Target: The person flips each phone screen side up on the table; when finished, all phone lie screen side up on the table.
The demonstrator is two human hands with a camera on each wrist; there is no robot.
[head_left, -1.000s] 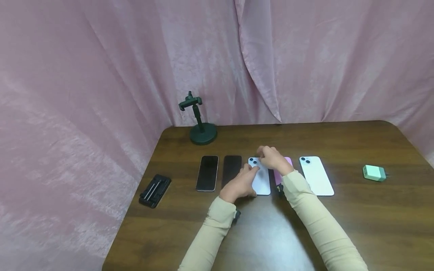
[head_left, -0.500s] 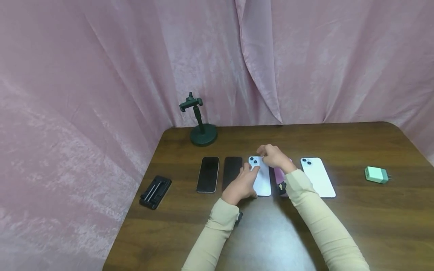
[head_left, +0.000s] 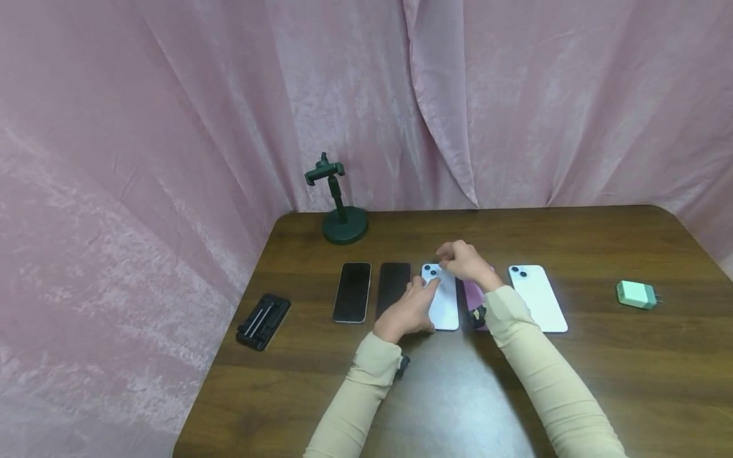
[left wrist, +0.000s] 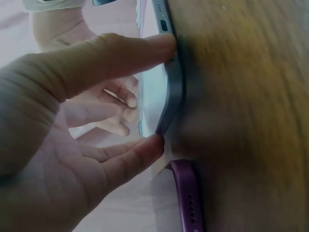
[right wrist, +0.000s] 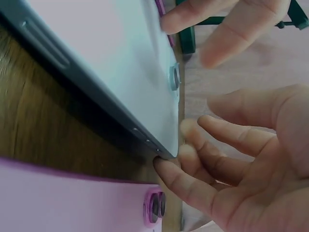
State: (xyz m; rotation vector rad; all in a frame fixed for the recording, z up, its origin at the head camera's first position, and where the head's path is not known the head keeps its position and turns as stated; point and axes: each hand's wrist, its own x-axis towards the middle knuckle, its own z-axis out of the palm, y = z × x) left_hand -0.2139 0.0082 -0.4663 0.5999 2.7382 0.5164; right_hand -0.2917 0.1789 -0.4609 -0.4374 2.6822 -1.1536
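A light blue phone [head_left: 443, 308] lies back up with its twin camera at the far end. My left hand [head_left: 406, 312] holds its near left corner, with the thumb on the bottom edge beside the charging port [left wrist: 164, 24] and fingertips [left wrist: 157, 145] at the side. At the far right corner, my right hand [head_left: 465, 262] touches the phone with bent fingers; one fingertip [right wrist: 164, 166] meets the corner in the right wrist view, while the thumb stays off it. Left of it lies a black-screened phone [head_left: 392, 286] with a purple frame [left wrist: 186, 193]. A lilac phone [head_left: 473, 296] sits partly hidden under my right wrist.
Further left are another dark-screened phone [head_left: 352, 292] and a black folded holder [head_left: 263, 322]. On the right lie a white phone [head_left: 536, 299] and a pale green charger plug [head_left: 635, 294]. A dark green phone stand [head_left: 343, 225] stands near the back table edge, before pink curtains.
Both hands stay around the light blue phone. My right hand has shifted slightly away from me at its far corner, and the view has moved a little.
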